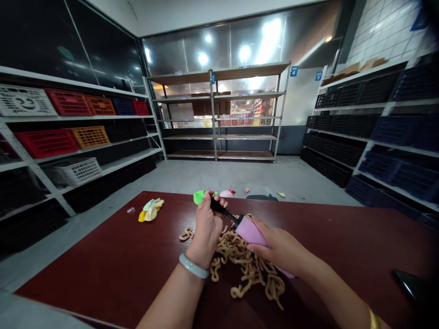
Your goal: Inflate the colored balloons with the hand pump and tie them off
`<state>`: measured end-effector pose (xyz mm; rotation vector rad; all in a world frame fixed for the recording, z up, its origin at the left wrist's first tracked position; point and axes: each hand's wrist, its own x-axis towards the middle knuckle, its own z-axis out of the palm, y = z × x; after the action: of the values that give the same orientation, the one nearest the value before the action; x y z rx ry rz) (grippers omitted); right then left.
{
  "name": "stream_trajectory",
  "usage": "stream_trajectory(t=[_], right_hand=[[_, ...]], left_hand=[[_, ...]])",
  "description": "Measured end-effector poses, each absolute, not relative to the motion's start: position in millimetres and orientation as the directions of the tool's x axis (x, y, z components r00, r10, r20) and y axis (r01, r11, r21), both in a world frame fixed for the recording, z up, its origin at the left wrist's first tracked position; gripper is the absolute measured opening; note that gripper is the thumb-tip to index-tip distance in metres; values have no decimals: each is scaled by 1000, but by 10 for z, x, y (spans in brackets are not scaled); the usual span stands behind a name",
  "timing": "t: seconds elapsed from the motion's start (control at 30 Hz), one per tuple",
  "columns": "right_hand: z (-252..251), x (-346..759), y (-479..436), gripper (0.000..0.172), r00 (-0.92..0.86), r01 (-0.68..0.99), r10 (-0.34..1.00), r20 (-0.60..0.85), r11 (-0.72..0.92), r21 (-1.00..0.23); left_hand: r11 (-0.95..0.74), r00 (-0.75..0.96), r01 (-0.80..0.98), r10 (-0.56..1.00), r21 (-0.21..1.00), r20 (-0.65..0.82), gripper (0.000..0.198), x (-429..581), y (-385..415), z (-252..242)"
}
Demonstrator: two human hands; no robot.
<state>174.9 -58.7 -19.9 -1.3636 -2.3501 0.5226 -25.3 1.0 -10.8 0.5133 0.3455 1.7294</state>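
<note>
My left hand (210, 219) is closed around the black end (216, 205) of a hand pump. A limp bright green piece (199, 197), like a deflated balloon, sticks out beyond my fingers; its join to the pump is hidden. My right hand (279, 244) wraps around the pump's pink-purple barrel (252, 232). Between both hands a black rod (232, 216) shows, so the pump is partly drawn out. It is held tilted above a loose heap of tan, curly, noodle-like strands (248, 260) on the dark red table (137, 269).
Limp yellow and pale green pieces (151, 210) lie on the table's left side. At the right edge is a dark flat object (409, 283). Small coloured bits (281, 195) lie on the floor beyond. Shelves with crates (65, 101) line both sides; a rack (216, 114) stands ahead.
</note>
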Motion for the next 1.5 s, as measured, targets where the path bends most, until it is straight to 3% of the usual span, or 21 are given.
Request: stream_trajectory(t=[0.23,0.53,0.87,1.0,1.23,1.37,1.5], right_hand=[[-252,1847,-564,70,-529,615,842,108,467,-635],[-166,1997,-524,66,-556,504,830,47,381,-775],[37,2013,-594,57,-614,388,789,32,337,-858],[18,2023,-568,63,-645,344,764,24,318,-884],[-60,2036,-538,62,-645,323,763,45,326,-888],[-60,2063,-543,63,-614,329,788,37,299,-896],[-47,2087,-549,64,-623,323,782,22,282,-903]], left_hand=[[-289,-232,-846,956,448,180,21,-445,66,-72],[-184,-131,-901,979,393,157,12,-428,105,-107],[-280,-230,-818,960,503,160,21,-147,-36,-120],[-282,-241,-778,959,561,148,19,-78,-86,-101],[-224,-180,-782,975,582,134,21,-56,-133,-72],[-188,-96,-815,977,548,192,34,-122,-146,-27],[-195,-100,-781,977,593,190,44,-174,-130,1]])
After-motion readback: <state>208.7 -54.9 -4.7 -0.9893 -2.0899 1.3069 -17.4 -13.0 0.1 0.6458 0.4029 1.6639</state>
